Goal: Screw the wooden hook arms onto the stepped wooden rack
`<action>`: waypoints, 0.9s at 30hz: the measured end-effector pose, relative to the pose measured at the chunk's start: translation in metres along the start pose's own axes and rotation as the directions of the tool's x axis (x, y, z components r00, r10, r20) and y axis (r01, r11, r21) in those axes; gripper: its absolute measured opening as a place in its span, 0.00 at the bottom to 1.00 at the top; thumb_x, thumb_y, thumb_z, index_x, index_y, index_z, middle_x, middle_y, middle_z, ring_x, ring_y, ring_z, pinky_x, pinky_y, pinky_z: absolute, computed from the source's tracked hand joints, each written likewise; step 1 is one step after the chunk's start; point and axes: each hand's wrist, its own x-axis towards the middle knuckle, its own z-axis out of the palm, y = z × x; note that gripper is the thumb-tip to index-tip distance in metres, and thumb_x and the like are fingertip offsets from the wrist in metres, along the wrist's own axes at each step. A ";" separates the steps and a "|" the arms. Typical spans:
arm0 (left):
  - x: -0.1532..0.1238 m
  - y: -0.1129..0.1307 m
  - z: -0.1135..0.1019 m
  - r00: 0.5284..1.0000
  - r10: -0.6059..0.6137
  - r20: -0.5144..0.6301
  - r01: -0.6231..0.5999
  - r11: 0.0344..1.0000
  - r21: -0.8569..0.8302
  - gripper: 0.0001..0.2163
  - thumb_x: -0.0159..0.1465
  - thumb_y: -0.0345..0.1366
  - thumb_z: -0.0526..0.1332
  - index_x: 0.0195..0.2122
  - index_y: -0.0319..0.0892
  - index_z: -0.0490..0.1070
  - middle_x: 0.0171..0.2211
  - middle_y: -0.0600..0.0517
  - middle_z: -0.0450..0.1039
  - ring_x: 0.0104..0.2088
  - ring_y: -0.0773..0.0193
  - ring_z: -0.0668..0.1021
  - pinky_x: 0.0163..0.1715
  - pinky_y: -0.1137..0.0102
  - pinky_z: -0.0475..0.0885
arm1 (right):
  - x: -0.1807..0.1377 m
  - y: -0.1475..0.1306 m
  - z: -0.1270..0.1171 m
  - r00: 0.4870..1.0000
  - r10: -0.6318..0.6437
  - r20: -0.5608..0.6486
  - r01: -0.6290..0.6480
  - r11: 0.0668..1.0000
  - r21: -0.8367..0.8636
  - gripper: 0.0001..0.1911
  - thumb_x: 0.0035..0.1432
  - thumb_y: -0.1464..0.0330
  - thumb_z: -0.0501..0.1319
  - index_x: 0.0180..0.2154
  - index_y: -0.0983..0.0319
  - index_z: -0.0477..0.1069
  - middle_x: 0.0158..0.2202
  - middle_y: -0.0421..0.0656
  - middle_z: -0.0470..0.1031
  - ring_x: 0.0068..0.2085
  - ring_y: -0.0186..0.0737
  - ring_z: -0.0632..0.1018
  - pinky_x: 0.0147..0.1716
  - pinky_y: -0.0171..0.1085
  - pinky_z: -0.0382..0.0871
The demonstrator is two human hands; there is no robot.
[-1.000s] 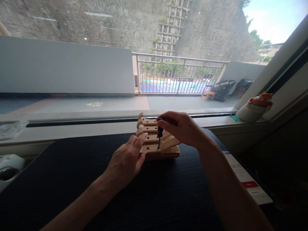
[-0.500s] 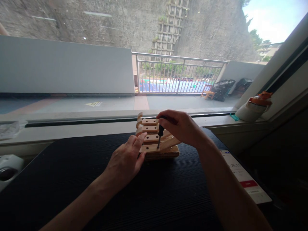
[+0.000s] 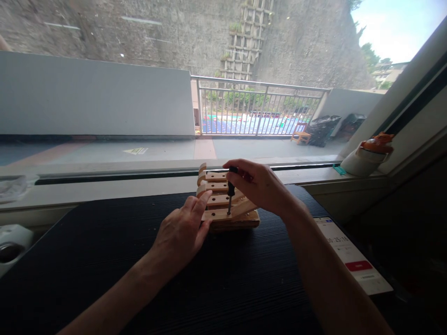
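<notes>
On the dark table sits a small wooden assembly point(image 3: 220, 214), with several light slats that have curved left ends and dark screw spots, on a thicker wooden base point(image 3: 235, 225). My right hand point(image 3: 260, 186) grips a screwdriver point(image 3: 230, 190) by its black handle. The shaft stands nearly upright, its tip at a screw spot on the nearest slat. My left hand point(image 3: 185, 223) is closed on the left end of the assembly, index finger on top and thumb at the near side. Its other fingers are partly hidden.
The black table point(image 3: 223, 279) reaches to a window sill point(image 3: 139, 188). A phone point(image 3: 352, 256) showing a timer lies at the right, beside my right forearm. On the sill stands a white bottle with an orange top point(image 3: 366, 158). A white object point(image 3: 14, 246) is at the left edge.
My right hand has shifted slightly and its fingers have turned a little around the screwdriver handle. The screwdriver tip stays at the same slat, and my left hand keeps its hold.
</notes>
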 end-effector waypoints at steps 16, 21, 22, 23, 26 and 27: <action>0.006 -0.007 0.008 0.988 -0.151 0.013 0.133 0.822 -0.553 0.30 0.56 0.36 0.59 0.58 0.48 0.48 0.37 0.54 0.70 0.35 0.66 0.76 0.42 0.65 0.69 | 0.002 0.006 -0.002 0.999 0.023 -0.033 -0.023 1.000 0.008 0.14 0.55 0.60 0.55 0.37 0.62 0.71 0.26 0.38 0.70 0.27 0.30 0.66 0.26 0.32 0.57; 0.006 -0.008 0.007 0.992 -0.126 0.020 0.117 0.835 -0.538 0.30 0.56 0.36 0.58 0.59 0.50 0.47 0.37 0.54 0.70 0.38 0.65 0.76 0.45 0.63 0.68 | -0.001 -0.007 -0.008 0.999 -0.021 0.034 0.021 0.999 0.025 0.15 0.56 0.60 0.52 0.35 0.62 0.73 0.26 0.38 0.70 0.26 0.29 0.65 0.26 0.31 0.56; 0.006 -0.008 0.007 0.992 -0.123 0.022 0.116 0.837 -0.535 0.30 0.57 0.35 0.58 0.59 0.50 0.47 0.37 0.54 0.70 0.38 0.65 0.76 0.44 0.63 0.68 | -0.001 -0.008 -0.008 0.999 -0.021 0.041 0.020 0.999 0.033 0.15 0.56 0.60 0.52 0.35 0.62 0.73 0.26 0.39 0.70 0.26 0.29 0.65 0.26 0.31 0.56; 0.006 -0.008 0.007 0.992 -0.122 0.020 0.115 0.840 -0.531 0.29 0.57 0.35 0.58 0.58 0.50 0.47 0.37 0.54 0.70 0.38 0.65 0.76 0.44 0.63 0.69 | -0.002 -0.008 -0.008 0.999 -0.017 0.045 0.015 0.999 0.040 0.16 0.56 0.59 0.53 0.35 0.62 0.73 0.26 0.39 0.70 0.26 0.29 0.65 0.25 0.31 0.56; 0.006 -0.008 0.007 0.993 -0.116 0.020 0.109 0.848 -0.518 0.29 0.57 0.36 0.58 0.58 0.50 0.48 0.37 0.54 0.70 0.37 0.65 0.76 0.43 0.63 0.69 | -0.001 -0.004 -0.005 0.999 0.020 0.029 -0.021 0.999 0.038 0.18 0.55 0.57 0.53 0.34 0.63 0.73 0.23 0.38 0.67 0.24 0.29 0.63 0.23 0.31 0.54; 0.006 -0.008 0.007 0.993 -0.113 0.020 0.108 0.850 -0.516 0.29 0.57 0.36 0.58 0.58 0.50 0.48 0.37 0.53 0.70 0.37 0.65 0.75 0.43 0.64 0.69 | 0.000 -0.002 -0.004 0.999 0.035 0.012 -0.035 0.999 0.029 0.18 0.55 0.56 0.53 0.33 0.63 0.73 0.22 0.38 0.66 0.24 0.29 0.62 0.23 0.31 0.54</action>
